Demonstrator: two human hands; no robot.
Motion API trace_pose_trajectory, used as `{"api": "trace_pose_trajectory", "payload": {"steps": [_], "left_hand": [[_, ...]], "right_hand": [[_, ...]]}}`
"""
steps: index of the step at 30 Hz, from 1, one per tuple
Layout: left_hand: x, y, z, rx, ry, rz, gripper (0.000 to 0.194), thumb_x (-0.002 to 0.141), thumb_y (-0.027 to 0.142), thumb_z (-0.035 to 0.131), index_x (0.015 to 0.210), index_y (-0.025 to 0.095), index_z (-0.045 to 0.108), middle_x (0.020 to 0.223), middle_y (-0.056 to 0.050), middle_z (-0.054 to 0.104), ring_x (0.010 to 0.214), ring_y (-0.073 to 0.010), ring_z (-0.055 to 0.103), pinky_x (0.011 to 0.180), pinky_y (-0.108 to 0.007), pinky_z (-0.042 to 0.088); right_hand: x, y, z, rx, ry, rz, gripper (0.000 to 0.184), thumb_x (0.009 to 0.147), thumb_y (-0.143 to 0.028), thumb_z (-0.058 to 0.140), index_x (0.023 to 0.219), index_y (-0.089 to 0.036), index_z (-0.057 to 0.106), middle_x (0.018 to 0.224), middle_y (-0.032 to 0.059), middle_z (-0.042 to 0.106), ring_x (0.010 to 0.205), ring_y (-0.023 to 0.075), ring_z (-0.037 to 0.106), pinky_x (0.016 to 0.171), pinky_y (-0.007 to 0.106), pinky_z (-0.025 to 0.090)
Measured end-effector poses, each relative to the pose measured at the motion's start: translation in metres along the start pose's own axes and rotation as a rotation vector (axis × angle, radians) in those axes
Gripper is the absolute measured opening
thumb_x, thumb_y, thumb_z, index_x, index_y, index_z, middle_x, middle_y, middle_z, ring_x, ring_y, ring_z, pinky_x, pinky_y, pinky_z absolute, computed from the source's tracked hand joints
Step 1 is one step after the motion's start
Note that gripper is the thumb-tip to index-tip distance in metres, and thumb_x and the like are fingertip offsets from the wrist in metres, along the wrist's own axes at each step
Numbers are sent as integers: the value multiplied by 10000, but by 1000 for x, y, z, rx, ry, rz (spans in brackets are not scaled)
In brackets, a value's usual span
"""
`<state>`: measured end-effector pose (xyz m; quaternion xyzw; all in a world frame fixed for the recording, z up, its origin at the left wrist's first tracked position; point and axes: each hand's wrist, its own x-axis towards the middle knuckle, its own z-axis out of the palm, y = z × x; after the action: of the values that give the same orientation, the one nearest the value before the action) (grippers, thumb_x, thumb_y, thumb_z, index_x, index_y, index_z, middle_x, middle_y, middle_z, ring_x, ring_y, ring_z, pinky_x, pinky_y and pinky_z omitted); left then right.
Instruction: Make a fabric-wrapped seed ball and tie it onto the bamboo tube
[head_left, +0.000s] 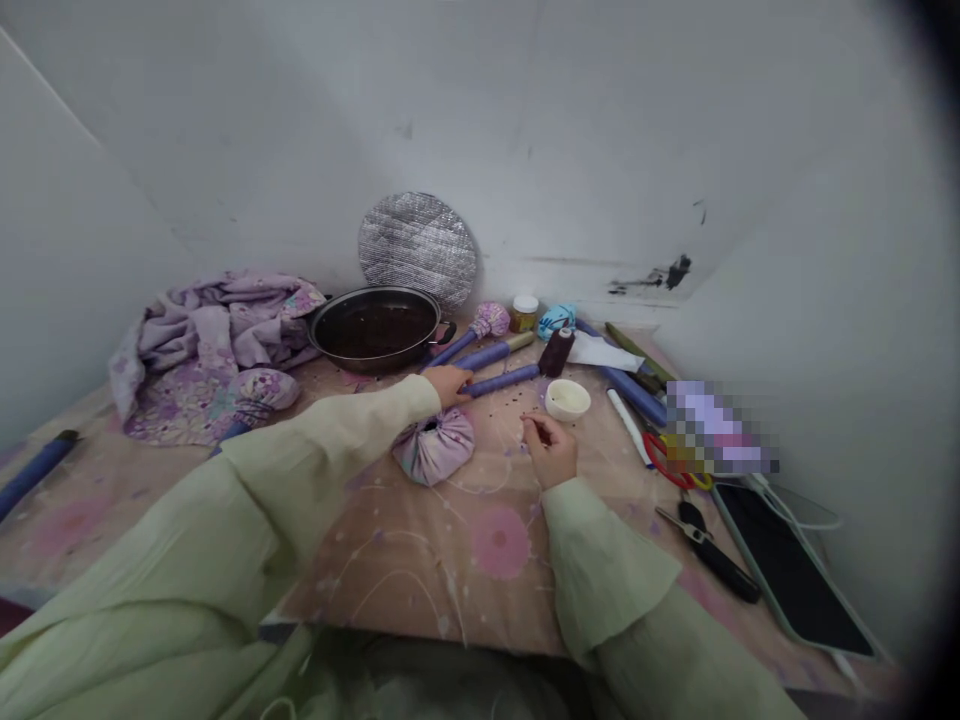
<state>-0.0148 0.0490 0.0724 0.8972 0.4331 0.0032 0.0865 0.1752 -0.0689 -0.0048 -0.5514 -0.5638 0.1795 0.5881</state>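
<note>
My left hand is closed around the near end of a stick wrapped in violet-blue material. Just below it lies a gathered pouch of purple floral cloth with a dark opening at its top. My right hand has thumb and forefinger pinched together; what they hold, if anything, is too small to make out. Beyond that hand sits a small white bowl. A spool of dark thread stands behind the bowl.
A dark pan stands at the back left, beside crumpled purple fabric. A silver round mat leans on the wall. On the right lie a white marker, red-and-yellow scissors, a black-handled tool and a phone.
</note>
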Motion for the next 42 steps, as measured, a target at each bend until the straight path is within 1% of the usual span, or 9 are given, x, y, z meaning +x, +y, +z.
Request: {"api": "trace_pose_trajectory", "payload": {"steps": [4, 10, 13, 17, 21, 24, 28, 33, 42], "left_hand": [[15, 0, 13, 68, -77, -37, 319, 783, 267, 633, 1069, 129, 595, 1112, -113, 603, 959, -231, 600, 807, -365, 477], [18, -2, 20, 68, -102, -139, 315, 875, 323, 533, 1128, 137, 550, 1141, -91, 575, 1011, -202, 576, 863, -424, 495], [18, -6, 8, 2, -23, -175, 313, 871, 294, 538, 1137, 130, 544, 1174, -101, 562, 1055, -216, 560, 902, -448, 470], [7, -16, -25, -165, 65, -174, 257, 835, 188, 541, 1063, 73, 571, 1103, -153, 598, 1039, -237, 574, 949, -404, 438], [-21, -21, -44, -371, 170, -140, 309, 898, 219, 385, 1178, 105, 449, 1093, -119, 596, 949, -187, 611, 844, -346, 504], [-47, -17, -37, -759, 312, -81, 312, 927, 263, 298, 1219, 156, 322, 1151, -114, 544, 896, -149, 621, 772, -344, 537], [-74, -14, -12, -1309, 440, -11, 396, 829, 392, 530, 1120, 196, 346, 1174, -93, 493, 915, -161, 608, 766, -362, 546], [-91, -19, 4, -1353, 400, -71, 536, 753, 435, 624, 1145, 206, 340, 1162, -102, 511, 945, -194, 603, 725, -326, 543], [-91, -16, 14, -1250, 280, -27, 508, 744, 485, 613, 1059, 195, 339, 1019, -83, 559, 943, -200, 587, 708, -323, 525]], "right_hand": [[1, 0, 0, -10, -14, -10, 224, 801, -315, 512, 798, -151, 665, 660, 48, 655, 528, 128, 553, 523, 255, 458], [0, -4, 1, -9, -45, -28, 218, 797, -316, 515, 784, -163, 669, 630, 36, 648, 515, 124, 555, 501, 243, 452], [0, -5, 1, -7, -42, -28, 222, 797, -322, 516, 779, -163, 669, 605, 32, 637, 502, 124, 543, 491, 244, 445], [0, -4, 0, -6, -44, -27, 222, 790, -328, 519, 768, -162, 666, 587, 30, 625, 501, 127, 540, 491, 248, 442], [0, -5, 1, -7, -45, -26, 224, 784, -333, 521, 760, -164, 665, 586, 29, 623, 504, 130, 545, 500, 254, 447], [-1, -5, 2, -9, -47, -20, 227, 779, -345, 528, 760, -166, 666, 592, 28, 624, 506, 131, 547, 502, 256, 451], [-2, -3, 2, -15, -44, -10, 236, 783, -353, 525, 774, -165, 666, 619, 35, 634, 519, 130, 546, 512, 260, 457], [-2, -1, 2, -17, -49, -3, 233, 784, -353, 528, 780, -165, 666, 615, 33, 633, 521, 130, 544, 516, 262, 462], [0, 0, 1, -16, -43, -2, 233, 786, -351, 526, 775, -163, 664, 610, 31, 637, 512, 129, 546, 507, 258, 462]]}}
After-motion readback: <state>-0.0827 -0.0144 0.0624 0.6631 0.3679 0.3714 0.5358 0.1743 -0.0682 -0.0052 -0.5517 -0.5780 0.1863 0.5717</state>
